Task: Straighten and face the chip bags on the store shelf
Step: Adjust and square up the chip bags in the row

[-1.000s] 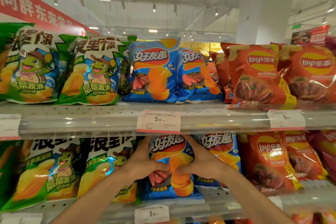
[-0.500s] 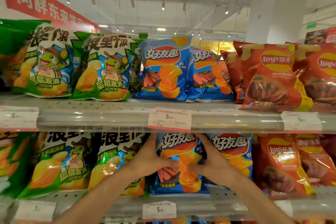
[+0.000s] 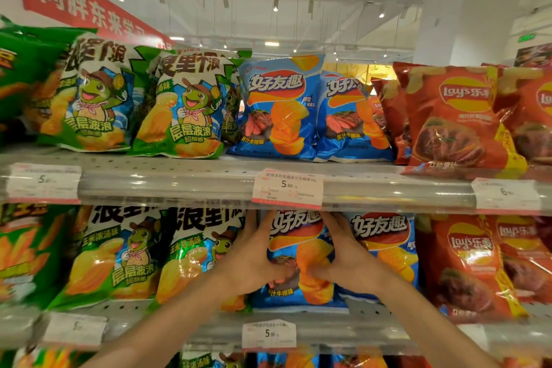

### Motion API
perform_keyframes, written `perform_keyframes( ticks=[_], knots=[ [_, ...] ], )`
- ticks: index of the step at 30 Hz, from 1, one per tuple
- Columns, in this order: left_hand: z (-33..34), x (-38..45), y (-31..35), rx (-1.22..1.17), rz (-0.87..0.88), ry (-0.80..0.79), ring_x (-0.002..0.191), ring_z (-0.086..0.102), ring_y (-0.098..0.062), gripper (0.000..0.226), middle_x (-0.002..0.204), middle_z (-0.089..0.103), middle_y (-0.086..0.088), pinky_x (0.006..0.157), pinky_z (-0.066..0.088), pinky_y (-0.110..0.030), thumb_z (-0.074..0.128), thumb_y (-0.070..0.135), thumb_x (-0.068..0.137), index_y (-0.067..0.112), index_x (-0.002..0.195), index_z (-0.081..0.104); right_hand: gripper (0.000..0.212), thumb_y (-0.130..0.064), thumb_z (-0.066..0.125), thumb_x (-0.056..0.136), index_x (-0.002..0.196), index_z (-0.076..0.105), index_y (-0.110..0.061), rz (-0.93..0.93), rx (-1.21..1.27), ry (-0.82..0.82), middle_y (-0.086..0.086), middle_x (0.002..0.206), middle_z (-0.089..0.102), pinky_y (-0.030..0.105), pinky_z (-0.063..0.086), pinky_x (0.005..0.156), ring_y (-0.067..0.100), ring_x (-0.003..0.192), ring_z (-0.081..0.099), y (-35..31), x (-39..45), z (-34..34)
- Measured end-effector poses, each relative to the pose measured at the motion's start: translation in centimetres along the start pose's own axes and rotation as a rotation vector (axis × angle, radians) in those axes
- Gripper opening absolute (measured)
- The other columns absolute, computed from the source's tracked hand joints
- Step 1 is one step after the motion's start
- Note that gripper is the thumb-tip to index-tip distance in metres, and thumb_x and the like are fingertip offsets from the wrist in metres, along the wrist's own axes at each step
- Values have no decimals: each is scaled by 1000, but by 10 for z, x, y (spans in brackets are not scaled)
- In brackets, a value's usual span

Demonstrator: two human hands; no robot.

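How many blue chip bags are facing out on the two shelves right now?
4. Upper shelf: a front-facing bag and a turned bag to its right. Lower shelf: the bag held by both hands, and one to its right. More may sit behind.

Bright, even store light in a wide-angle view with soft, bent edges.

Light comes from ceiling spotlights (image 3: 275, 6) and panels in the upper centre of the frame, which show as small white blown-out spots. Glare streaks run along the clear plastic shelf strip (image 3: 179, 188) across the middle, and the glossy chip bags (image 3: 280, 110) carry white sheen. The lower shelf sits in mild shadow under the upper one. The centre price tag (image 3: 287, 188) is fairly sharp; tags at the far left and right are smeared and hard to read. Straight lines bow toward the edges, and the lower corners blur.
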State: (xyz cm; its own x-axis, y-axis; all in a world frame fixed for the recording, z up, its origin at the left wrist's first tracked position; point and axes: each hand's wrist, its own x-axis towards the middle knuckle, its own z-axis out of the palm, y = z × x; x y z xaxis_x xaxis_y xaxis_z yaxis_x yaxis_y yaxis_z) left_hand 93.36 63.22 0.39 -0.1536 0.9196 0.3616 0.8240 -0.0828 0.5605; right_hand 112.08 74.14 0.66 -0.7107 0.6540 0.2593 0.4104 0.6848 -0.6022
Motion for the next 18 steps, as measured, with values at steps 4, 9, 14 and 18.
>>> perform_keyframes(
  ticks=[4,9,14,18],
  knots=[
    [-6,-27,-11,364,166,265,139,35,-25,77,155,27,-4,108,45,-42,61,43,92,36,155,18,93,-38,70,86,157,9,-34,-15,-212,264,-4,162,-1,27,26,118,24,150,11,-4,-15,25],
    [-12,-40,-46,702,138,402,135,44,-35,54,146,48,-13,110,38,-54,38,43,98,19,145,49,69,-57,30,99,157,20,-21,-116,-546,407,13,163,17,56,18,120,34,152,10,-18,-3,72],
    [-4,-44,-72,752,-2,344,150,26,-35,61,159,33,-17,117,21,-58,30,52,102,22,155,35,71,-63,14,100,158,17,-22,-27,-607,366,14,165,8,63,8,119,33,152,-2,-16,13,99],
    [-4,-43,-73,746,-9,346,151,22,-33,62,161,31,-16,118,21,-59,27,54,102,23,156,31,71,-63,14,100,158,17,-21,-26,-620,353,14,165,7,63,10,118,33,152,-3,-18,15,102]
  ],
)
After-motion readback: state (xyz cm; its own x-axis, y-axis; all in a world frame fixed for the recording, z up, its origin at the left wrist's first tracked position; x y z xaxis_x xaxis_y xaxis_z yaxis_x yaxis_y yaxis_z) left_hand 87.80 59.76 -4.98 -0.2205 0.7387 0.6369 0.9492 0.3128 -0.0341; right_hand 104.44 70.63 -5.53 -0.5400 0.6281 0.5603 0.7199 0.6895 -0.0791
